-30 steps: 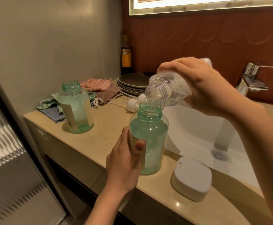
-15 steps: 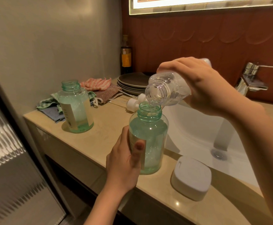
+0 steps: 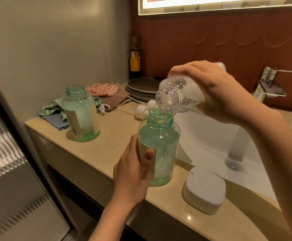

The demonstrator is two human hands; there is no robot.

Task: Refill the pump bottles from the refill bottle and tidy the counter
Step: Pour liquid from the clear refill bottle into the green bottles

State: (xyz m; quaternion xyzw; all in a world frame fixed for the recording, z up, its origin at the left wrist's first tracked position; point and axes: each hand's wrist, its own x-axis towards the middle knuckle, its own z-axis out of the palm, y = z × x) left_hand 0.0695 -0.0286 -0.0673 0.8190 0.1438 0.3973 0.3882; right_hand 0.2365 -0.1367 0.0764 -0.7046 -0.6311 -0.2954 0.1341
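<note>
On the beige counter (image 3: 107, 146) little has shifted in the last second: the left hand (image 3: 133, 176) keeps its fingers wrapped round the near pump bottle (image 3: 160, 141), while the right hand (image 3: 218, 91), fingers clasped over the refill bottle (image 3: 180, 96), holds it tipped just above that mouth, seemingly nearly drained.

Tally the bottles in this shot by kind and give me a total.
Green pump bottles: 2
Clear refill bottle: 1
Dark bottle with yellow label: 1
Total: 4
</note>
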